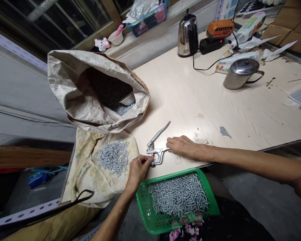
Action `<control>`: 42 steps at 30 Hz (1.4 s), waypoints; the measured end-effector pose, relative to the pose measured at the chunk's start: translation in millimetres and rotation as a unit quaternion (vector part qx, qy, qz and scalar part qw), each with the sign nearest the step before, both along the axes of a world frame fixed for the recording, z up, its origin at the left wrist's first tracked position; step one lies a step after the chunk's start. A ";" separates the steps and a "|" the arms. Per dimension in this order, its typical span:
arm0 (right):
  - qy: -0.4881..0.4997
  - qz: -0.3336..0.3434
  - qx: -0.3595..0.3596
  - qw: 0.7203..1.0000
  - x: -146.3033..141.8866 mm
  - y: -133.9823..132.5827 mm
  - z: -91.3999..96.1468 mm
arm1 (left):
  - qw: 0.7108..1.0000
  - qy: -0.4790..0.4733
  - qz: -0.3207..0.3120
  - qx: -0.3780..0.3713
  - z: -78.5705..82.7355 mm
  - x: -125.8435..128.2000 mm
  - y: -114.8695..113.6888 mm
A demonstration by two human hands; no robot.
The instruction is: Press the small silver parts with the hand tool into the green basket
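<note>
we see a pale wood-grain table (228, 110) filling most of the view, and on its left end a big crumpled paper sack (72, 87) lies open on its side, with a metal bowl (127, 99) and small silver screws inside its mouth. just in front of the sack, a flowered cloth (85, 177) hangs over the table's corner and carries a loose heap of screws (114, 157). below the near edge, a green plastic basket (154, 228) holds a fuller layer of the same screws. far back on the table stand a steel kettle (187, 33) and, well apart to its right, a lidded steel mug (240, 74). both bare arms reach in to the near edge. the right hand (183, 146) lies palm down, fingers spread flat, its fingertips pressing the lower handle of the hand press pliers (157, 151). the pliers rest on the table between cloth and right hand, upper handle raised and pointing away. the left hand (137, 169) has its fingertips drawn into a pinch at the pliers' head; we cannot tell what sits between them.
</note>
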State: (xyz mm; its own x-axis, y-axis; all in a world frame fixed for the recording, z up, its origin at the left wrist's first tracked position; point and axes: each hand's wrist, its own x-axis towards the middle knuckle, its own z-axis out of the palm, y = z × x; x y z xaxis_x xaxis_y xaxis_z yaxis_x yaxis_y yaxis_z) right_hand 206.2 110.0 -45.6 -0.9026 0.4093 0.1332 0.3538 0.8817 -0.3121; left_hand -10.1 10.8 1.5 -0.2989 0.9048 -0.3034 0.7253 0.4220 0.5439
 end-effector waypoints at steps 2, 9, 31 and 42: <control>0.037 -0.011 0.001 0.999 2.5 8.8 4.4 | 1.000 -0.013 0.003 -0.015 -1.1 -1.7 -1.7; -0.001 -0.002 0.010 1.000 -0.4 37.2 17.8 | 0.991 -0.082 0.017 -0.107 -3.7 -5.1 -7.6; 0.046 -0.024 -0.016 0.999 1.3 -10.7 -15.0 | 0.980 -0.138 0.129 -0.054 -15.5 17.1 -27.9; 0.070 0.048 -0.035 0.996 5.6 23.3 0.2 | 0.971 -0.158 0.165 -0.071 -6.6 23.1 -29.4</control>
State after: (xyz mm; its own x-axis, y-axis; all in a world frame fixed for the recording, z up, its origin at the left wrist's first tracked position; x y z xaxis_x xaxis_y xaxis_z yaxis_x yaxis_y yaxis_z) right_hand 211.9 133.4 -45.5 -0.9129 0.3338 0.2349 0.2170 0.8843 -0.4134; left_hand 13.0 -18.7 -5.1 -0.4377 0.7171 -0.5424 0.3437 0.6909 0.6360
